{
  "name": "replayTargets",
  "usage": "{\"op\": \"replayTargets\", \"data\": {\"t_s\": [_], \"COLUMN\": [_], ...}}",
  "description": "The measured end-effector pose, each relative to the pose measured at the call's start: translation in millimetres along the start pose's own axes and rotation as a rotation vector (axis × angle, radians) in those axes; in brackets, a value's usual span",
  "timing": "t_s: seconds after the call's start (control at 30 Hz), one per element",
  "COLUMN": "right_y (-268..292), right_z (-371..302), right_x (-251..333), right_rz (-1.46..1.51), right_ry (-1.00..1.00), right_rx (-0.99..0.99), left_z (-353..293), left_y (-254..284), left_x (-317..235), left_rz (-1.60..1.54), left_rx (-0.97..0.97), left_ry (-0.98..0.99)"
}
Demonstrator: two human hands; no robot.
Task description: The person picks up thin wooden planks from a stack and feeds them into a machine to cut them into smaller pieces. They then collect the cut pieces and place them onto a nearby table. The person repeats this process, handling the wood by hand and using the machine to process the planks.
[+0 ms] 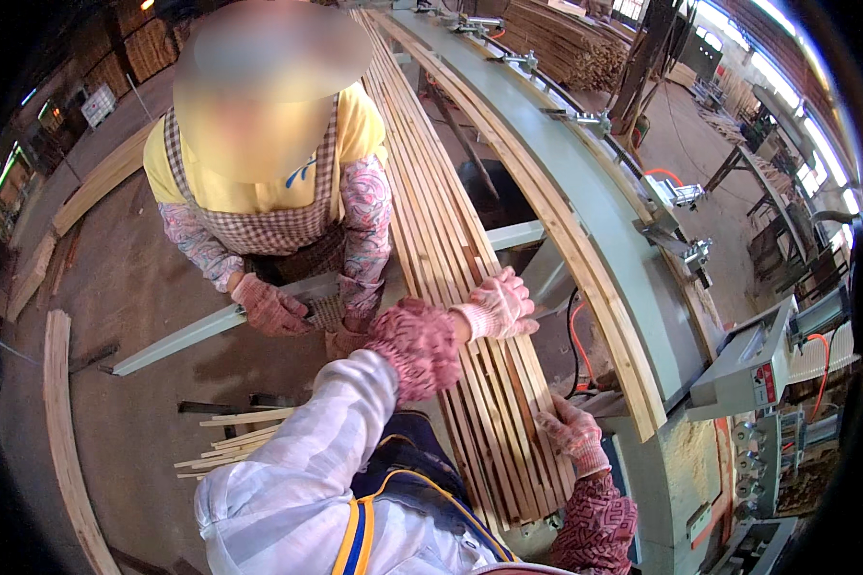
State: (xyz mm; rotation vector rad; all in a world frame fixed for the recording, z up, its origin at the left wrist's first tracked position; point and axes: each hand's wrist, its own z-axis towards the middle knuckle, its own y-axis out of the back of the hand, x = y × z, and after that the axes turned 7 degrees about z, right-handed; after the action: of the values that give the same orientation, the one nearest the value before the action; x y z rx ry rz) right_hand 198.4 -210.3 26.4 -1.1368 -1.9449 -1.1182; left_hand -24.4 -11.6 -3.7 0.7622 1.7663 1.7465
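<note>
Long narrow wooden strips (489, 412) lie side by side in a wide band running from below my chest toward the far end. My left hand (499, 305), in a pale knitted glove, reaches across the band. Its fingers are spread at the right edge of the strips, with the wrist over them. Closer to me, my right hand (573, 433), also gloved, touches the right edge of the strips near their near end, fingers apart and loosely bent. Patterned reddish sleeve covers (417, 350) wrap both forearms. What bears the strips is mostly hidden.
A co-worker in a checked apron (278, 225) stands left of the band, gloved hands (268, 305) low. On the right runs a long grey-green machine bed (604, 235) with clamps and a pale board (585, 264). Loose strips (235, 441) and a long beam (64, 431) lie left.
</note>
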Motion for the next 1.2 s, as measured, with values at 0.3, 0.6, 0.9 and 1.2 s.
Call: {"op": "replayTargets", "data": {"t_s": [0.3,0.6,0.9,1.2], "right_y": [65,18,-10,-18], "right_z": [26,96,130,76], "right_x": [-1,-77,-95,-11], "right_rz": [0.028,0.016,-0.141,-0.299], "right_ry": [0.374,0.216,0.064,0.155], "right_rx": [-0.055,-0.108,-0.099,-0.114], "left_z": [-157,-148,-126,-135], "left_y": [-10,-170,-156,-84], "left_x": [-45,-100,-93,-94], "left_rz": [-0.341,-2.371,-0.499,-0.142], "left_rx": [-0.791,-0.664,-0.241,0.114], "left_ry": [0.375,0.455,0.464,0.429]}}
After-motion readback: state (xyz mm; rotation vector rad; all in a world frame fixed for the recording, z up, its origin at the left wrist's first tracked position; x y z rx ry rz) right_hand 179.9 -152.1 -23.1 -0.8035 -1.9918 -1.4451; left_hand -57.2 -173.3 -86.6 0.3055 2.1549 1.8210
